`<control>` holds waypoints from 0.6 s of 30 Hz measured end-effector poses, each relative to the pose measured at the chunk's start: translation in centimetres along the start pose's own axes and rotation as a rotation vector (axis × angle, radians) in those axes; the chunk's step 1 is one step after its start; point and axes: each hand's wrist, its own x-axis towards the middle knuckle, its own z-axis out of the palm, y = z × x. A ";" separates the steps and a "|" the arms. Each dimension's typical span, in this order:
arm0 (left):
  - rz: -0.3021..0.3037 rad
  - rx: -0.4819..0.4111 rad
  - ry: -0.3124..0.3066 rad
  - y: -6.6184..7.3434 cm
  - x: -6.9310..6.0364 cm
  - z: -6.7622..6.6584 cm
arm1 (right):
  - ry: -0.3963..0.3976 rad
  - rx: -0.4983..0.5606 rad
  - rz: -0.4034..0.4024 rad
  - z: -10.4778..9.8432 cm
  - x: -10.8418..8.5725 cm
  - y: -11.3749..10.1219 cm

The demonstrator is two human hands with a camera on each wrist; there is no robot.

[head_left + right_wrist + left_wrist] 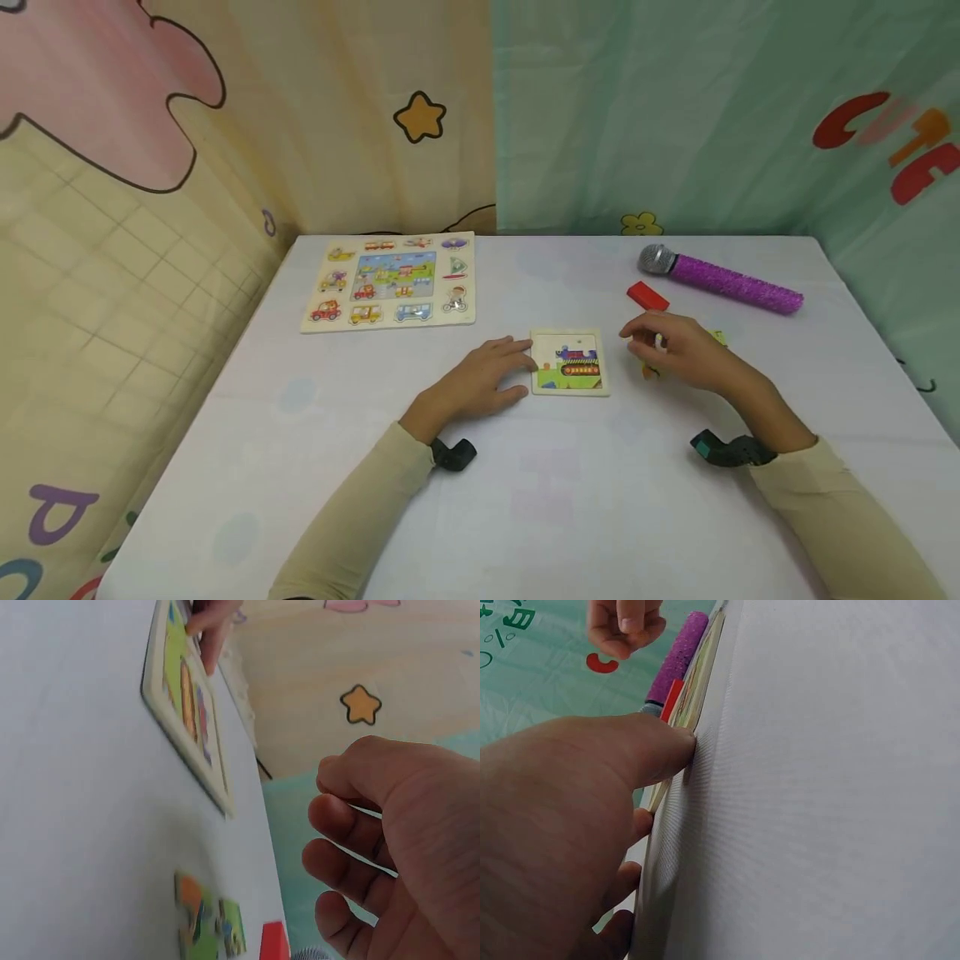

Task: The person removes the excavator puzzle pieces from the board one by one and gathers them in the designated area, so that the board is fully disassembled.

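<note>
Nearest me, two beige sleeves (360, 508) are stretching across the white table (570, 517). Beyond them, the left hand (480, 379) I'm guiding is resting beside the small puzzle board (570, 392), its fingers apart and relaxed, fingertips touching the left edge and gripping nothing. The board is lying flat, showing a tracked vehicle below and a bare area above. To its right, the right hand (678, 350) is hovering over loose pieces (197, 919), fingers loosely bent; I'm seeing nothing between them.

I'm judging this a moment for picking out one piece, so I'm favouring thumb and forefinger on opposite edges, then turning it to match the picture before pressing. Forcing it could be dislodging its neighbours; a light left-hand touch should be steadying the board without sliding it.

Farther off, a red block (647, 296) is lying near the right fingers, then a purple microphone (735, 282). A larger picture board (450, 319) is lying at the far left, before a printed curtain (570, 125).
</note>
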 end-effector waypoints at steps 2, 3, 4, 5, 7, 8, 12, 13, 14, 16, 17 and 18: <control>-0.004 0.001 -0.002 0.0 0.0 0.0 | -0.077 0.006 0.041 0.6 1.4 -1.0; -0.005 0.002 -0.003 0.0 0.0 0.1 | -0.115 0.003 0.057 1.0 2.1 -1.5; -0.008 0.003 -0.006 -0.1 0.0 0.1 | -0.153 -0.005 0.075 1.5 2.7 -2.0; -0.011 0.002 -0.007 -0.2 0.0 0.2 | -0.185 -0.023 0.081 2.0 3.3 -2.4; -0.011 -0.001 -0.005 -0.3 0.0 0.3 | -0.234 -0.079 0.086 3.0 4.3 -3.1; -0.012 -0.004 -0.006 -0.3 0.0 0.3 | -0.248 -0.109 0.087 3.4 4.6 -3.4; 0.002 -0.016 0.000 -0.3 0.0 0.3 | -0.278 -0.212 0.093 4.7 5.2 -3.9; 0.005 -0.017 0.001 -0.3 0.0 0.3 | -0.282 -0.223 0.099 4.8 5.1 -3.9; 0.005 -0.015 0.001 -0.3 0.0 0.3 | -0.284 -0.231 0.104 5.0 5.1 -3.9; 0.006 -0.006 0.001 -0.3 0.0 0.2 | -0.282 -0.225 0.101 5.2 5.1 -3.9; 0.007 -0.004 0.003 -0.2 0.0 0.2 | -0.279 -0.210 0.100 5.3 5.1 -3.9; 0.008 -0.001 0.004 -0.3 0.0 0.2 | -0.278 -0.193 0.095 5.4 5.1 -3.8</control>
